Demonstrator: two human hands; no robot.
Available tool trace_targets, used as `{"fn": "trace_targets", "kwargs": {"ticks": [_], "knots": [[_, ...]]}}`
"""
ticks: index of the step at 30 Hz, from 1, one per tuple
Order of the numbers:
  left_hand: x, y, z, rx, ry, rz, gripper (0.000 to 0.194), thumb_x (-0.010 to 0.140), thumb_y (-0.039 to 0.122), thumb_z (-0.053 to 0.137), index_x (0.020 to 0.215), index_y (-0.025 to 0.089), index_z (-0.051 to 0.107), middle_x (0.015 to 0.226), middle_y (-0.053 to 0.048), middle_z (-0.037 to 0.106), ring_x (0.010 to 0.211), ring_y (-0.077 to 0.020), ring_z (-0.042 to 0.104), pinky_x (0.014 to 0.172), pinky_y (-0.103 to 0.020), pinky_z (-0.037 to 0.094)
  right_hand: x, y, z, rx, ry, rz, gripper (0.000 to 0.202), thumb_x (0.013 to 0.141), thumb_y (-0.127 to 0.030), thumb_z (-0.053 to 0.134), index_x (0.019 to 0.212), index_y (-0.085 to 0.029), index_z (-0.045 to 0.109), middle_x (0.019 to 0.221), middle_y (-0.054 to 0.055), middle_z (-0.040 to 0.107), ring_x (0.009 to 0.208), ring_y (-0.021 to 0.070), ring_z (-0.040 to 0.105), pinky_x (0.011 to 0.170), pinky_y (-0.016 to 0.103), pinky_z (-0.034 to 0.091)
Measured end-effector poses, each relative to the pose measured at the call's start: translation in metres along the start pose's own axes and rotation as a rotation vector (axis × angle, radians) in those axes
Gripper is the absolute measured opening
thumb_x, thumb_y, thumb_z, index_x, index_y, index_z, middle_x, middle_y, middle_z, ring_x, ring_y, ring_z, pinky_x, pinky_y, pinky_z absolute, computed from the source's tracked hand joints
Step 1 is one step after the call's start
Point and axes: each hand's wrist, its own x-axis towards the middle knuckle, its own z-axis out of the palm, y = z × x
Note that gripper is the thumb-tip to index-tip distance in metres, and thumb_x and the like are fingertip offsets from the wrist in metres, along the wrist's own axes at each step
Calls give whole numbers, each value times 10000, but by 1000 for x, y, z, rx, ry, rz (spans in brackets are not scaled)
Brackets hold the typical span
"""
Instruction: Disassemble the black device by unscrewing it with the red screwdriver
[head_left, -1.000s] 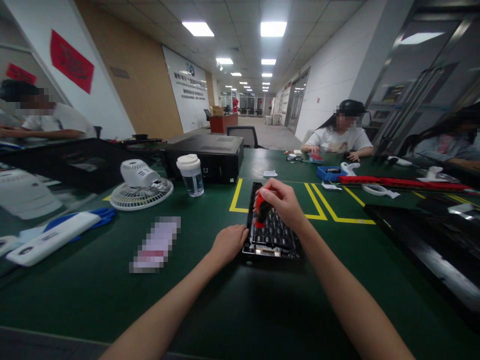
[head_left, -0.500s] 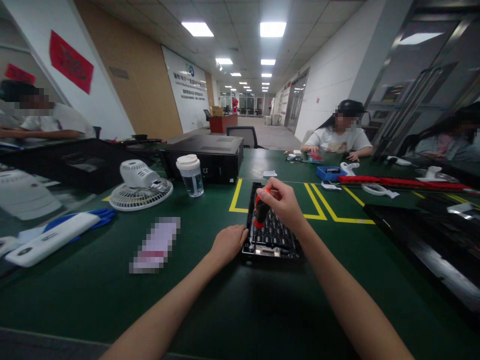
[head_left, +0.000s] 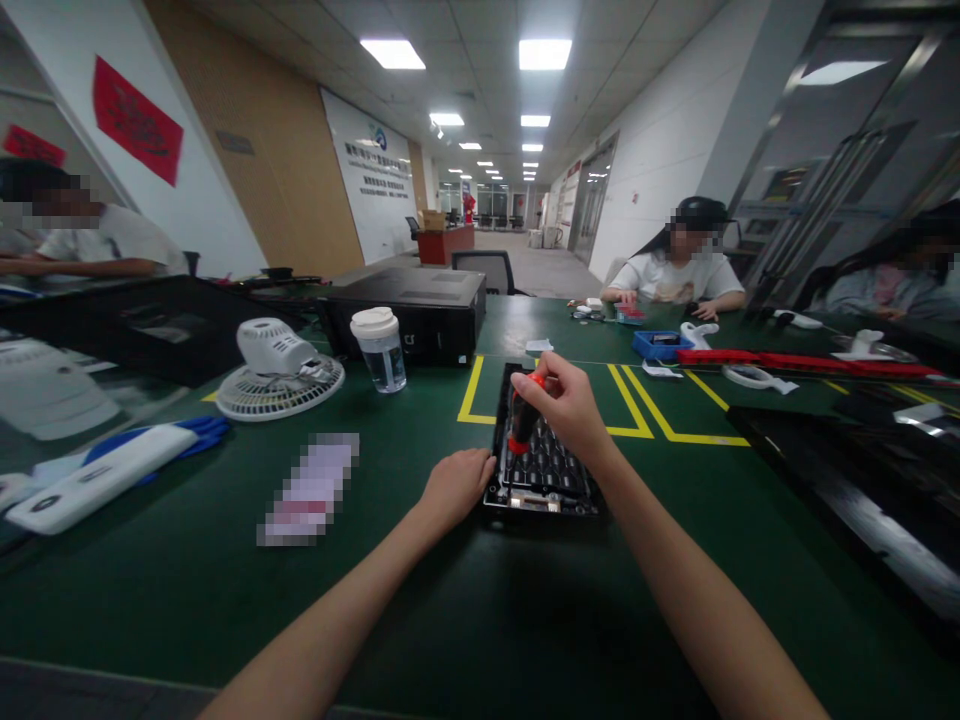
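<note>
A black casing with rows of dark raised parts inside [head_left: 555, 466] lies on the green table [head_left: 360, 610]. My right hand [head_left: 562, 400] is closed around a red and black screwdriver [head_left: 523, 415], held nearly upright over the casing's left part. Its tip is hidden among the dark parts. My left hand [head_left: 461, 485] rests at the casing's left edge, its fingertips touching the rim. The fingers lie close together, and whether they pinch the rim cannot be made out.
A lidded cup [head_left: 380, 350] and a white fan [head_left: 277, 375] stand left of a black box [head_left: 420, 310]. A blue tray [head_left: 660, 346] is at the back right, near a seated person [head_left: 682, 275]. A large black panel [head_left: 855, 500] lies on the right.
</note>
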Motion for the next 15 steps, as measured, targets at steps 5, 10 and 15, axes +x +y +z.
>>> {"fn": "trace_targets", "kwargs": {"ticks": [5,10,15], "knots": [[0,2,-2,11,-14,-21,379,913,371,231,908,201,570,951,-61,637,885,-165,588,754,-264,422,0,-1,1,-42,38,-15,365,746,-398,592,591,-192,333,544,-61,308,478,68,269,457,215,226],[-1,1,0,3,-1,-12,380,913,377,230,912,204,568,942,-57,638,879,-163,587,744,-260,420,-1,-3,2,-113,68,-31,378,757,-402,580,588,-192,315,541,-60,299,492,72,280,474,218,234],[0,0,0,15,7,7,385,913,376,229,898,199,570,925,-64,640,855,-168,592,720,-263,420,-2,-3,2,-171,105,-63,392,751,-393,584,571,-192,299,528,-64,282,491,72,271,480,222,227]]}}
